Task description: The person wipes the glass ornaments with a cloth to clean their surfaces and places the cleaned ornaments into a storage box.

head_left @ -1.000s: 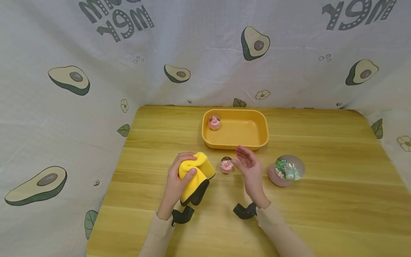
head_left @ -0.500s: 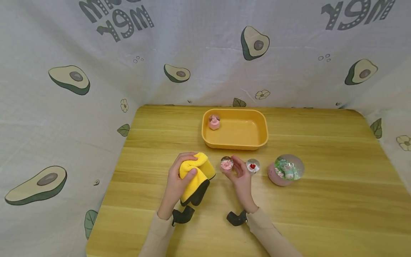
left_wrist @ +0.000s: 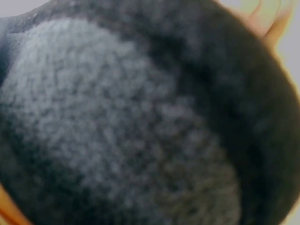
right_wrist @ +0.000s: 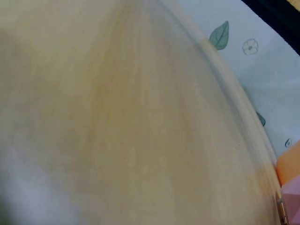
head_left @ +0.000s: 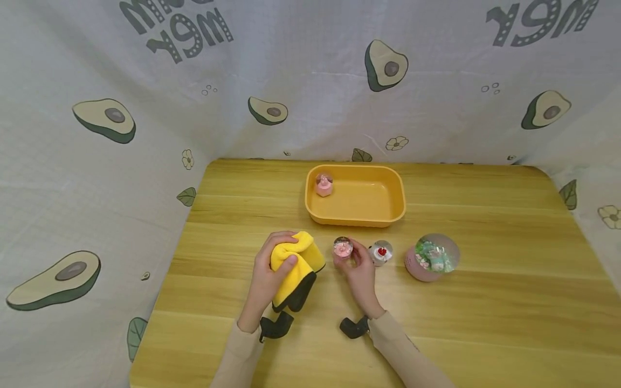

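My left hand (head_left: 263, 280) grips a folded towel (head_left: 294, 267), yellow on one side and dark grey on the other. Its grey pile (left_wrist: 108, 108) fills most of the left wrist view. Just right of the towel, my right hand (head_left: 363, 277) holds a small snow globe (head_left: 343, 248) with a pink base and a pink flower inside, thumb and fingers at its sides. A faceted pink piece (right_wrist: 291, 199) shows at the right edge of the right wrist view. Beside my right fingers stands a white-based snow globe (head_left: 381, 252) with a red figure in it.
A yellow-orange tray (head_left: 356, 222) lies behind the hands, with another small pink globe (head_left: 324, 185) in its left end. On the right stands a larger snow globe (head_left: 432, 257) with a pink base. Everything rests on a wooden table (head_left: 509, 258) against an avocado-print cloth (head_left: 320, 70).
My right hand has come down and left and taken hold of the pink-flower snow globe. The white-based globe, hidden behind that hand at first, now shows. My left hand stays on the towel.
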Demonstrator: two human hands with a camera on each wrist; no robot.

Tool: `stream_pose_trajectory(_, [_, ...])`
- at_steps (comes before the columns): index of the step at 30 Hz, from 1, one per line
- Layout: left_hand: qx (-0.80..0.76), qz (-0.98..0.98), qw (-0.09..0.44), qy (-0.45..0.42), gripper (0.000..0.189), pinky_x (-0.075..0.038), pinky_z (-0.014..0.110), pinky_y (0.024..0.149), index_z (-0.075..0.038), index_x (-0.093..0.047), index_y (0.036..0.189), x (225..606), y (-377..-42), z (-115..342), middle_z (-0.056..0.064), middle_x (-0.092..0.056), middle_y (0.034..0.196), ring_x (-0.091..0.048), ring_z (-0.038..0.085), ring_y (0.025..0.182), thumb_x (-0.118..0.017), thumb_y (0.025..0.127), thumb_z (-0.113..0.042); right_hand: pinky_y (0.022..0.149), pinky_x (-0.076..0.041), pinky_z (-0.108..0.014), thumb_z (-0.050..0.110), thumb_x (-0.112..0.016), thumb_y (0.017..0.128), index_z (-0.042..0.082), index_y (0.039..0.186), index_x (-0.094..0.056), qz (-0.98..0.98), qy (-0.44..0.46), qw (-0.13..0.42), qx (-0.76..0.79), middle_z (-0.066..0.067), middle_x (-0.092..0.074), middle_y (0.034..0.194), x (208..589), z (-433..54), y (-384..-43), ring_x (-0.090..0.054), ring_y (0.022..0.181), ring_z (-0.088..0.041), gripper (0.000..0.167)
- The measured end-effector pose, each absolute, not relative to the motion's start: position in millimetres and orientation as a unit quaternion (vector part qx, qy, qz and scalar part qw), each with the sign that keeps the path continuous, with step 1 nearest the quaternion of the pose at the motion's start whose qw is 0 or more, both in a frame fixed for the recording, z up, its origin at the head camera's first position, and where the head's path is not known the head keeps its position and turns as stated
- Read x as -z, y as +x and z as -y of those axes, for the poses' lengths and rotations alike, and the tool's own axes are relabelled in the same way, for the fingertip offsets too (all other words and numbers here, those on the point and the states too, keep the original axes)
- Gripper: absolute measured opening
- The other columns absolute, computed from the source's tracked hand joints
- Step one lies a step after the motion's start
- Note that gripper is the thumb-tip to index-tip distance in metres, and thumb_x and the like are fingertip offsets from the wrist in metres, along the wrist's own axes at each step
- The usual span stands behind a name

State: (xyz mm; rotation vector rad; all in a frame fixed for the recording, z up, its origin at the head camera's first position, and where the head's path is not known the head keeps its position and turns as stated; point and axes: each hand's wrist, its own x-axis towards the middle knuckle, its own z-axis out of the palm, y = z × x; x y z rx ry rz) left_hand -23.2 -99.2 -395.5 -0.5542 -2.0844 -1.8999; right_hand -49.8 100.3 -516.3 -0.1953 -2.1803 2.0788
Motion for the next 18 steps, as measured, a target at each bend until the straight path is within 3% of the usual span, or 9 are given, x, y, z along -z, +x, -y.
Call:
stream_pose_trajectory(11, [0.657, 0.718, 0.127, -0.19, 0.022, -0.043, 0.028, 0.093, 0.009, -0.057, 0.105, 388, -21, 98, 0.028, -0.055, 0.114, -0.053, 0.023, 0.11, -0.06, 0.083, 0.006, 0.093, -0.043, -0.019, -0.01, -0.074, 0.076, -0.015, 0.118, -0.054, 0.727, -0.053, 0.067, -0.681, -0.027, -0.053, 0.122, 513, -101, -50, -0.052, 0.117, -0.037, 0.047])
stream_pose_trajectory(18, [0.656, 0.721, 0.128, -0.183, 0.023, -0.043, 0.027, 0.093, 0.009, -0.057, 0.105, 389, -21, 98, 0.028, -0.055, 0.114, -0.053, 0.022, 0.11, -0.059, 0.082, 0.009, 0.096, -0.043, -0.027, -0.012, -0.074, 0.075, -0.013, 0.117, -0.056, 0.729, -0.023, 0.047, -0.682, -0.024, -0.054, 0.121, 464, -100, -41, -0.052, 0.112, -0.031, 0.045])
